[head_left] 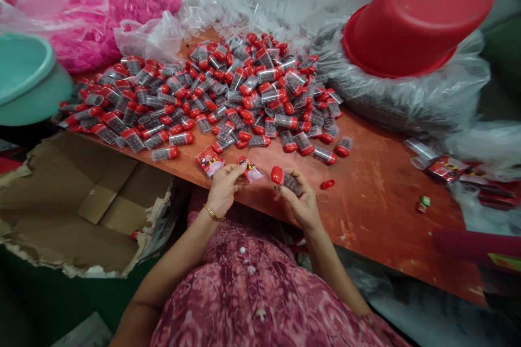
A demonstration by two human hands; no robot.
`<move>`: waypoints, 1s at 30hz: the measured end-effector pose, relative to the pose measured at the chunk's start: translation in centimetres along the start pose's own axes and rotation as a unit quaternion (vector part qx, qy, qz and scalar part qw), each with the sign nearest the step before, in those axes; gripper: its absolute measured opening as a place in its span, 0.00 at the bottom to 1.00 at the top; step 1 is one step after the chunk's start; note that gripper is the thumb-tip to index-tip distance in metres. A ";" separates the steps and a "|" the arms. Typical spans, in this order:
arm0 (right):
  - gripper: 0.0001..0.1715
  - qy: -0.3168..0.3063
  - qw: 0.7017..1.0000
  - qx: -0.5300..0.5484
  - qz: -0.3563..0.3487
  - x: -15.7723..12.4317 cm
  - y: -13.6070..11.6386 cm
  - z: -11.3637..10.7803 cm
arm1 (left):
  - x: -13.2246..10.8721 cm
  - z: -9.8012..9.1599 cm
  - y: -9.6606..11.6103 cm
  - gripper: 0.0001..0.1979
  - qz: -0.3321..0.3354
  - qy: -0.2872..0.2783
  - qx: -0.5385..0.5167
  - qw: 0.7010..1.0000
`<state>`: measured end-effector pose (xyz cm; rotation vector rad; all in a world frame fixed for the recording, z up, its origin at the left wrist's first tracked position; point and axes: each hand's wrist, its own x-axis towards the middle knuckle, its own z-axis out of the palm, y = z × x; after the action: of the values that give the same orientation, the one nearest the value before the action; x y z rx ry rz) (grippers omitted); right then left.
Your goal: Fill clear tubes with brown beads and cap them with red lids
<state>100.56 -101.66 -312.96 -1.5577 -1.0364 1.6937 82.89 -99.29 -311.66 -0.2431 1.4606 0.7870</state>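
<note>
My left hand [223, 191] pinches a small printed red packet [251, 169] above the table's front edge. Beside it on the table lies a stack of similar red printed packets [209, 161]. In my right hand [302, 203] is a clear tube with a red cap and dark dotted contents [291, 183], its capped end turned toward my left hand. A loose red cap [328, 184] lies just right of that hand. Behind both hands spreads a large heap of red-capped clear tubes [244, 98].
An open cardboard box [106, 184] stands below the table edge at left, near a teal tub [28, 78]. Behind are a bag of pink pieces [109, 16] and an upturned red tub [419, 21] on a plastic bag [391, 95]. More packets [446, 168] lie at right.
</note>
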 end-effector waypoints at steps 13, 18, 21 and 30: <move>0.18 -0.066 0.925 -0.291 -0.235 -0.2 -2.5 0.1 | -0.7 -0.7 -0.2 0.24 0.012 -0.041 0.036 0.998; 0.18 -0.071 0.924 -0.295 -0.231 0.1 -2.4 0.0 | -0.7 -0.9 0.3 0.26 -0.004 -0.035 0.034 0.999; 0.19 -0.096 0.928 -0.281 -0.225 0.1 -2.3 0.2 | -0.8 -0.8 0.3 0.25 -0.002 -0.042 0.031 0.999; 0.19 -0.099 0.940 -0.259 -0.197 0.2 -1.9 0.4 | -1.1 -1.0 0.1 0.25 0.018 -0.040 0.045 0.998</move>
<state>100.03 -100.62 -311.45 -1.3583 -1.8791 1.3779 82.12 -100.23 -310.72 -0.1158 1.4250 0.7499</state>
